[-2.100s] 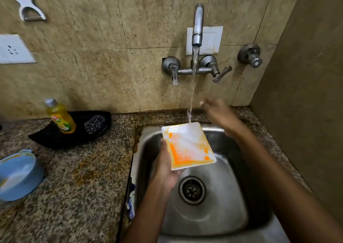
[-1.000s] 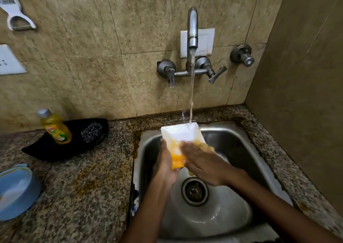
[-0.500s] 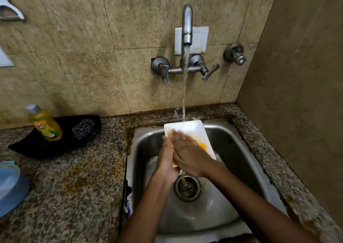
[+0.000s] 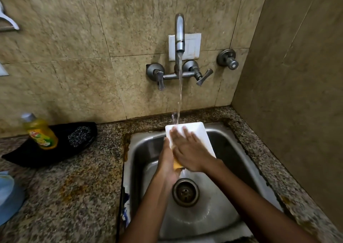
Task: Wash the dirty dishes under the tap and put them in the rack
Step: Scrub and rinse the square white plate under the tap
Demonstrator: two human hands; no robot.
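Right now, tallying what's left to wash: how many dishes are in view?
2: a white plate held over the sink, a blue bowl at the counter's left edge. Others may be hidden.

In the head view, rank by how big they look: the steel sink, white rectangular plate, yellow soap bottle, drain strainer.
1. Steel sink
2. White rectangular plate, partly covered by hands
3. Yellow soap bottle and drain strainer: look alike, left unranked

White rectangular plate (image 4: pixel 196 133) (orange-stained near edge) tilted under tap (image 4: pixel 179 36) stream.

Left hand (image 4: pixel 168 161) grips from below, right hand (image 4: pixel 191 152) lies flat, fingers (image 4: pixel 175 133) straight
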